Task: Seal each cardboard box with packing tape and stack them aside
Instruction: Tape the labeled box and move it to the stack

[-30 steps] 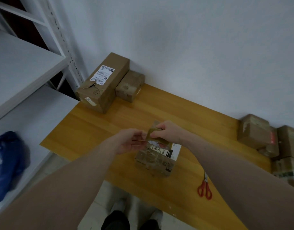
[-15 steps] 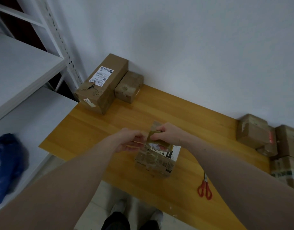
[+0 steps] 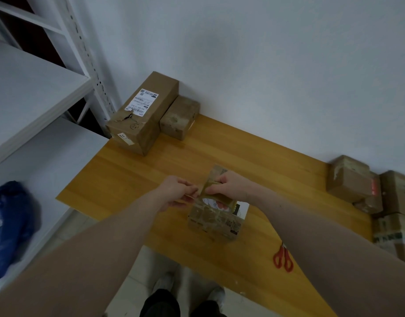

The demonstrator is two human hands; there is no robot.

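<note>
Midway down the wooden counter (image 3: 220,145), both hands, close together, work a brownish packing-tape roll (image 3: 216,195) above a small printed cardboard box (image 3: 216,221): right hand (image 3: 231,187) grips the roll, left hand (image 3: 178,193) pinches its end. Likely light and stiff, the box is best held by its sides.

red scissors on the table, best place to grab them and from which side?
Take the scissors by the red handle loops, which point toward the near table edge. Come from above on the person's side; they lie flat and the blades run away under the right forearm, so that end is hidden. The right hand is closest, but it holds the tape roll now.
</note>
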